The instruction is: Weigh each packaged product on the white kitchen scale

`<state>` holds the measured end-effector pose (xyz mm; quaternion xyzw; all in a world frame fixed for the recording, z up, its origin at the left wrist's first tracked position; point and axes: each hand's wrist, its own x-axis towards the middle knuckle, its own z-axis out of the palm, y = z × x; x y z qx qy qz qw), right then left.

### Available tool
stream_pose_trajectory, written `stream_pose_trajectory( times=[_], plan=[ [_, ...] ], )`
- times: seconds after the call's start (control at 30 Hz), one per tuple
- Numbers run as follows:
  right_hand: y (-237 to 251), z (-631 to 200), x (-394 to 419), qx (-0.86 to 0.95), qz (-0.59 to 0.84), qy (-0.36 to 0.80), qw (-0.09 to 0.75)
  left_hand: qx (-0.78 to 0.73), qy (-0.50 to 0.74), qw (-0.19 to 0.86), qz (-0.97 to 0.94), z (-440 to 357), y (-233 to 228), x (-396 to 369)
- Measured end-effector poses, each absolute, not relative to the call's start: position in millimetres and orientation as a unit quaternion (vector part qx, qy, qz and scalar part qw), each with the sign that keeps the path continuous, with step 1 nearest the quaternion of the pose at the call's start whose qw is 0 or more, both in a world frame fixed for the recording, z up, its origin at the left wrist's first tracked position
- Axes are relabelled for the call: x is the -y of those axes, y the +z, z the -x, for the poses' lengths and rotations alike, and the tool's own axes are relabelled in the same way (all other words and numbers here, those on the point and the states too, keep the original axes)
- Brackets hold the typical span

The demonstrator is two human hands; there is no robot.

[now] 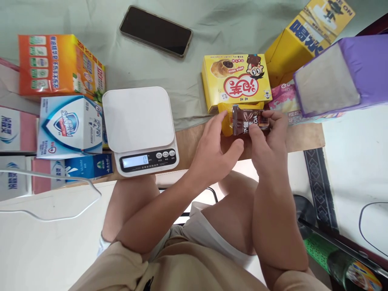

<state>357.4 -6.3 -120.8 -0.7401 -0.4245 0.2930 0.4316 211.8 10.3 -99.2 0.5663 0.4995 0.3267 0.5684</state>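
My right hand [268,139] pinches a small brown snack wrapper [247,120] by its right end, just above the table edge. My left hand [214,147] has its fingers spread beside the wrapper's left end, touching a yellow packet [226,121] that lies under it. Right behind them stands a yellow snack box [236,81] with a cartoon face. A white kitchen scale [140,127] sits to the left, its display reading 0 and its plate bare.
A black phone [156,31] lies at the back. An orange box [59,64], a blue-and-white soap box [68,125] and more boxes stand left. A purple box [339,76], a yellow carton [306,34] and a pink packet [285,99] crowd the right. A white cable [60,194] runs lower left.
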Motion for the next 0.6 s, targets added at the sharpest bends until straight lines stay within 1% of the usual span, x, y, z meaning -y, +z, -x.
stream_pose_trajectory(
  times=[0.17, 0.43, 0.6],
  plan=[
    [-124, -359, 7, 0.407, 0.729, 0.316, 0.451, -0.516, 0.293, 0.552, -0.586, -213, -87, -10],
    [-110, -357, 24, 0.392, 0.734, 0.336, 0.442, -0.519, 0.286, 0.498, -0.633, -209, -70, 9],
    [-97, -360, 46, 0.414, 0.725, 0.351, 0.424, -0.473, 0.242, 0.529, -0.661, -205, -55, 32]
  ],
)
